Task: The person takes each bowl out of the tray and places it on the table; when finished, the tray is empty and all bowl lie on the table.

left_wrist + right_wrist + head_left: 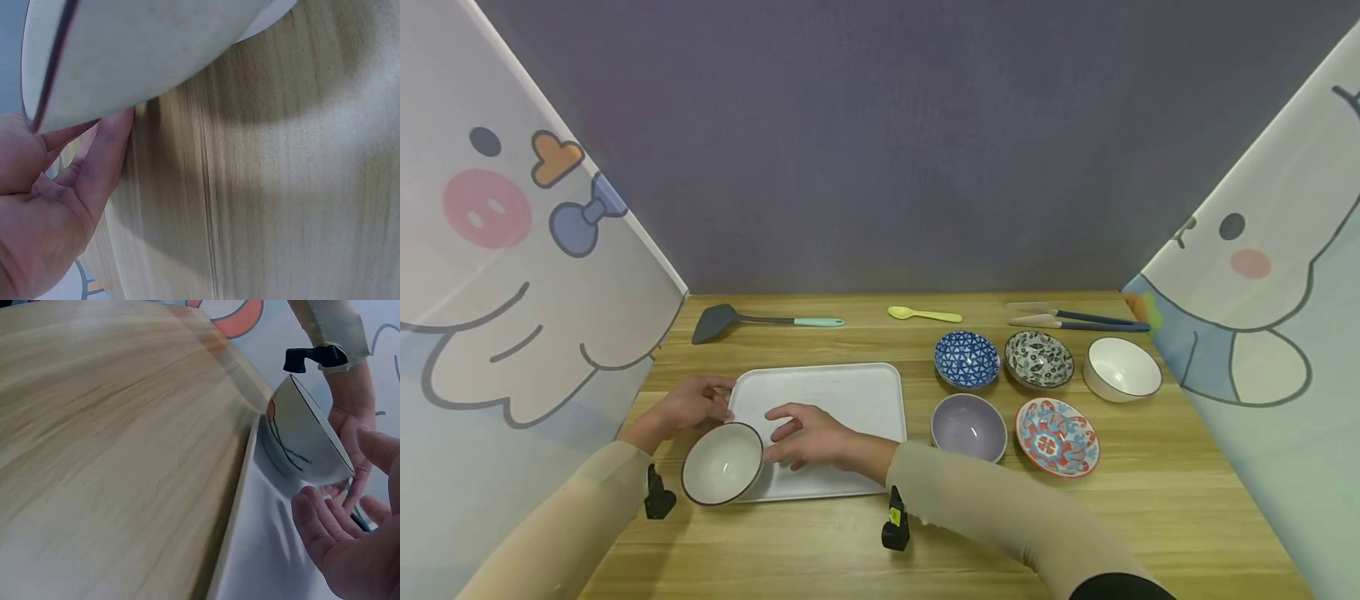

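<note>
A white bowl with a dark rim (722, 464) overlaps the lower left corner of a white rectangular tray (820, 379); the right wrist view shows painted lines on its outer wall. My left hand (694, 404) is behind the bowl at the tray's left edge, its fingers extended. In the left wrist view, those fingers (103, 156) reach up to the bowl's underside, which hides their tips. Over the tray, my right hand (816, 437) has its fingers spread and loosely bent, with fingertips close to the bowl's right rim. Nothing is gripped in it.
Right of the tray stand a purple bowl (968, 427), a blue patterned bowl (967, 360), a black-and-white floral bowl (1039, 359), a red-blue patterned dish (1057, 437) and a plain white bowl (1122, 369). Behind lie a spatula (760, 321), yellow spoon (925, 314) and tongs (1078, 321).
</note>
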Available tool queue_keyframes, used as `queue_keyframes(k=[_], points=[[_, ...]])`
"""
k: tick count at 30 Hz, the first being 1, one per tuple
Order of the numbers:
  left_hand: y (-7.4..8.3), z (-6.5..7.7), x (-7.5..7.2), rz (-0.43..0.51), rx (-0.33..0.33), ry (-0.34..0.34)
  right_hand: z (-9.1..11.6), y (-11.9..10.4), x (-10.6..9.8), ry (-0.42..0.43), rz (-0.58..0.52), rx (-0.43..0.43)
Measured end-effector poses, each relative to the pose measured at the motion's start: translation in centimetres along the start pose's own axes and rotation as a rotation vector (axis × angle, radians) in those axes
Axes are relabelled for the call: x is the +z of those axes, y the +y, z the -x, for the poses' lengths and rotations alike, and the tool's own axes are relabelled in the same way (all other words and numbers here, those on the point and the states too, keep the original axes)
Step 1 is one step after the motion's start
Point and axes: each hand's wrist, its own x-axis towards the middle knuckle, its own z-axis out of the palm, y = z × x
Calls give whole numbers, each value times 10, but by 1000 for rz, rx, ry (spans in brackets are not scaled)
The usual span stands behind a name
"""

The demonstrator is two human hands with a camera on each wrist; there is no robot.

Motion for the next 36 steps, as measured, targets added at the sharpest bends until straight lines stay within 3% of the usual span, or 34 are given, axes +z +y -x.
queue_keyframes(k=[9,23,36], points=[[-1,-1,0,-2,-6,-3,-10,3,20,24,2,19],[2,0,0,-18,2,11,-15,6,26,18,22,28],[-1,-1,1,-10,-10,17,-13,9,28,-47,-104,61]])
